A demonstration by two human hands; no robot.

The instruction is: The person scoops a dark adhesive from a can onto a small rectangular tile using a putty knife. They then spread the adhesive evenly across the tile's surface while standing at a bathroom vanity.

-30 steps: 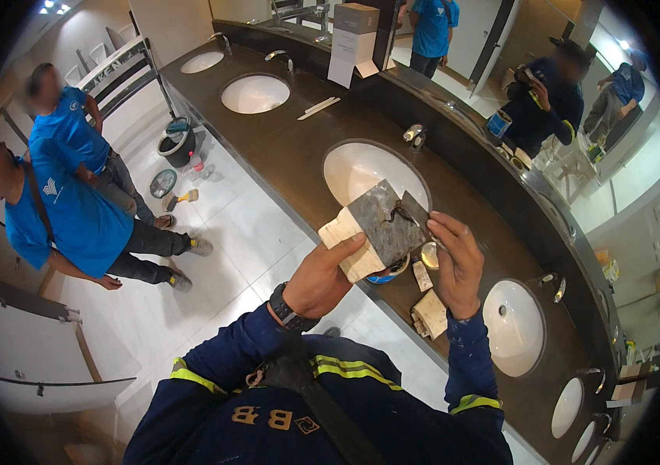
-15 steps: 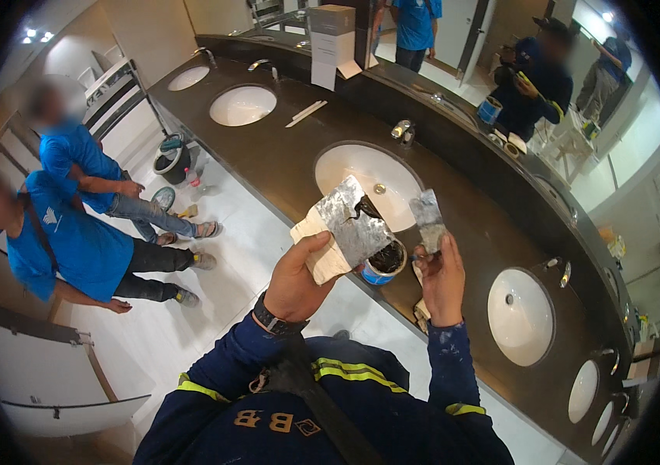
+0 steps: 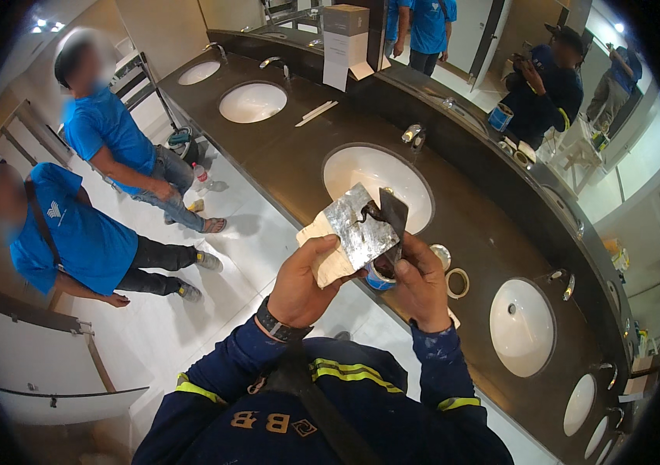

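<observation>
Left hand (image 3: 300, 288) grips plate (image 3: 359, 229) by its cream end, thumb on top, fingers under; hold looks firm; plate tilted, silver face up, dark paste (image 3: 367, 211) smeared near its far right corner; right hand (image 3: 423, 285) grasps blade (image 3: 394, 215), thin and dark grey, pinched near its lower end between thumb and fingers; blade stands at the plate's right edge, beside the paste; cannot tell if the two touch; watch (image 3: 277, 322) on left wrist, dark blue sleeves with yellow bands.

Just below plate and blade, can (image 3: 379, 282), blue outside, dark stuff inside, partly hidden by both hands; right of right hand, lid (image 3: 441, 253), round and pale, and ring (image 3: 458, 294), hollow, both on counter (image 3: 287, 151), dark brown; beyond plate, basin (image 3: 361, 172), white oval, sunk in counter, faucet (image 3: 414, 136) behind it; two pale strips (image 3: 317, 113) lie farther left, near box (image 3: 345, 48), grey and white, by mirror (image 3: 454, 70).

Left of counter, two people in blue shirts stand on pale tiled floor (image 3: 256, 221), one (image 3: 125, 136) nearer the counter, other (image 3: 70, 217) farther left; bottle (image 3: 201, 175), red-capped, on floor near bucket (image 3: 180, 139).
</observation>
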